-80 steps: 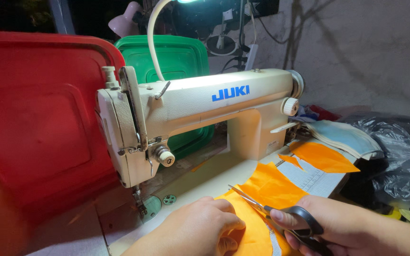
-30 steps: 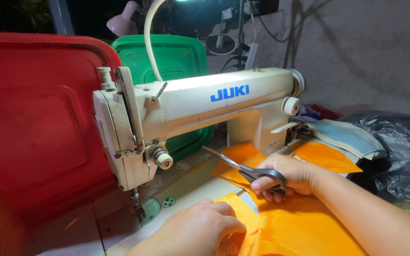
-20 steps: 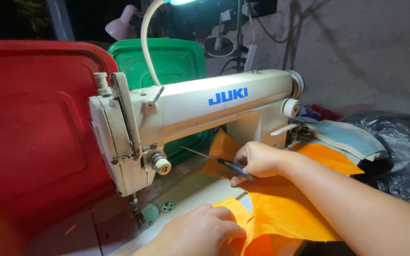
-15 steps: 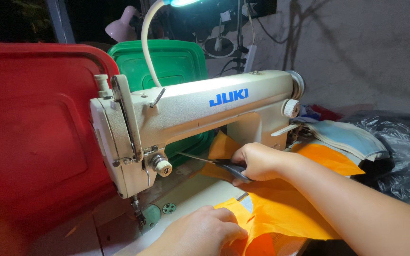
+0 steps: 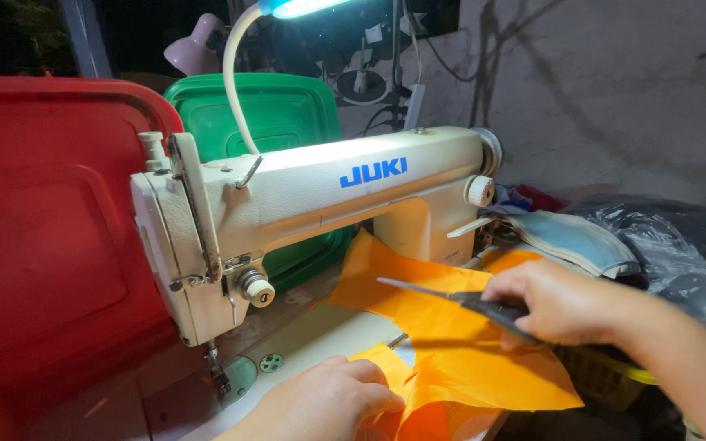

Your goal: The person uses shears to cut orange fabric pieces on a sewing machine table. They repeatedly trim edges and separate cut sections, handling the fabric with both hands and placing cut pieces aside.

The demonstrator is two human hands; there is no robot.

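R hand [image 5: 561,306] fingers wrapped on scissors [image 5: 451,296], blades pointing left over orange cloth [image 5: 459,359]. L hand [image 5: 320,404] fingers curled, pressing cloth edge, near sewing machine [image 5: 304,204].

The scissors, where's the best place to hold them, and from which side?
Probably by the dark handle end, coming from the right. The scissors lie nearly level over the orange fabric, their thin pointed blades aimed left toward the sewing machine. The right hand already wraps the handles.
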